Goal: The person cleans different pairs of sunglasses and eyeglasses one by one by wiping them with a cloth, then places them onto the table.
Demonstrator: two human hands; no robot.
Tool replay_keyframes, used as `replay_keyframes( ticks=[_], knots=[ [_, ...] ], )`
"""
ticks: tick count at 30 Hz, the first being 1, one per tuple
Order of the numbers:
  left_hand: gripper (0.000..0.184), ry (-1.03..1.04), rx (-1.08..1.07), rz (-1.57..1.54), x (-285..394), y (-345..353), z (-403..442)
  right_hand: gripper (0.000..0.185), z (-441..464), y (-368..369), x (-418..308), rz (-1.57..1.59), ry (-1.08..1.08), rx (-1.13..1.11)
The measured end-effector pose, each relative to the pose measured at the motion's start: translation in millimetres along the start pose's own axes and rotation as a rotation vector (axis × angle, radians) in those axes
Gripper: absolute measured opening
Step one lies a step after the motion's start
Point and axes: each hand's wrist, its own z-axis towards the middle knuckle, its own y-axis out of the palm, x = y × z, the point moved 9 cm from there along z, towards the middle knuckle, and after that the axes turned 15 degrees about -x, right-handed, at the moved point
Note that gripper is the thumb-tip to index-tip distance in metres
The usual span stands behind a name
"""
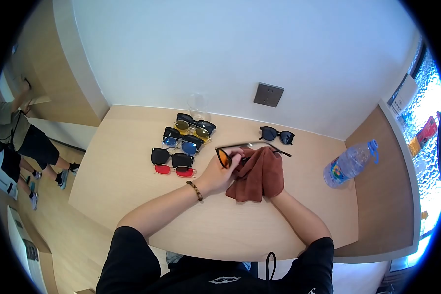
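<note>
My left hand, wearing a beaded bracelet, is closed on a pair of sunglasses with an orange lens. One dark temple of these glasses sticks out to the right. A brown cleaning cloth drapes over my right hand and covers part of the glasses; the fingers inside are hidden, though the cloth is bunched around the frame. Left of my hands lie several more sunglasses, among them a red-lensed pair, a blue-lensed pair and a yellow-lensed pair.
Another dark pair of sunglasses lies near the wall. A clear plastic bottle stands by the right side panel. A transparent glass is at the table's back edge. People stand on the floor at left.
</note>
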Motion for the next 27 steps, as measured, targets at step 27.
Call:
replay_keyframes(
  ticks=[27],
  knots=[
    [0.032, -0.188, 0.180, -0.567, -46, -25, 1, 0.038, 11, 1, 19, -0.321, 0.227, -0.297]
  ],
)
